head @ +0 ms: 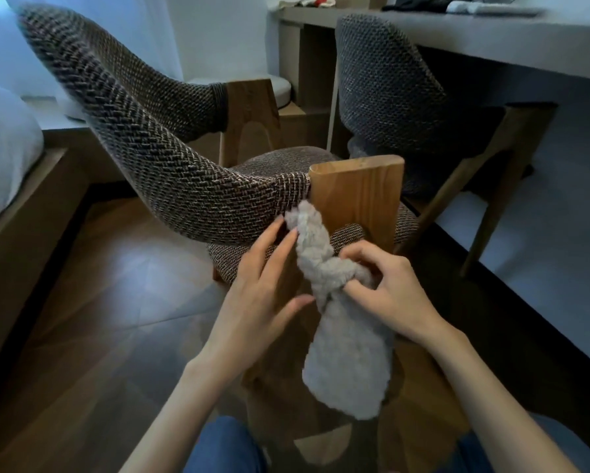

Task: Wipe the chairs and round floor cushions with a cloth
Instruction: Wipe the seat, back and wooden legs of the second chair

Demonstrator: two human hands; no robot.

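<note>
Right hand [385, 295] fingers clenched on cloth [338, 302] beside chair [157, 155]; left hand [256, 285] fingers released.

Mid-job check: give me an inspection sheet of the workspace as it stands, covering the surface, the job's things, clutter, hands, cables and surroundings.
Surface: dark wood floor, bare where visible.
Job's things: grey fluffy cloth bunched against the wooden leg of the near woven chair; second woven chair sits at the desk; one round cushion behind, partly hidden.
Clutter: dark and white items on the desk, too blurred to identify.
Hands: right hand pinches the cloth; left hand is open, fingertips at the cloth's edge.
Cables: nothing seen.
Surroundings: bed at left, white curtain behind.
</note>
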